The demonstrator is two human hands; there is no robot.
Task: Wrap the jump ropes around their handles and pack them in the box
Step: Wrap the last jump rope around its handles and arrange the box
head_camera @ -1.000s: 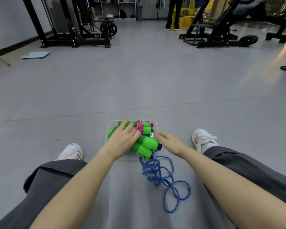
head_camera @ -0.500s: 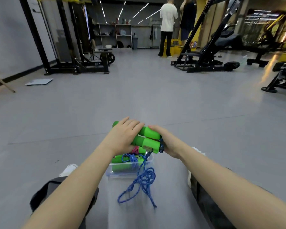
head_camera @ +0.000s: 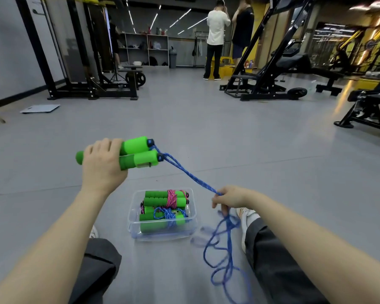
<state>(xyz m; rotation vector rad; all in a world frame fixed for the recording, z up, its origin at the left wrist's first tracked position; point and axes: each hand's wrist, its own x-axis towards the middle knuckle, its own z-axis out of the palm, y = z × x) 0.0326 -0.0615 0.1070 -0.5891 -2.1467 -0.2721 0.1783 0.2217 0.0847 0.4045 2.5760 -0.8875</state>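
Handles lifted out of the box; rope drawn taut for wrapping.

Compared with half a second before, the left hand (head_camera: 102,165) had raised the pair of green foam handles (head_camera: 138,153) clear of the clear plastic box (head_camera: 190,218), fingers closed round them. From that grip the braided blue rope (head_camera: 184,171) ran down and right to the right hand (head_camera: 229,197), pinched shut on it; slack loops lay below. Wrapping could start. Two wrapped ropes already sat in the box.
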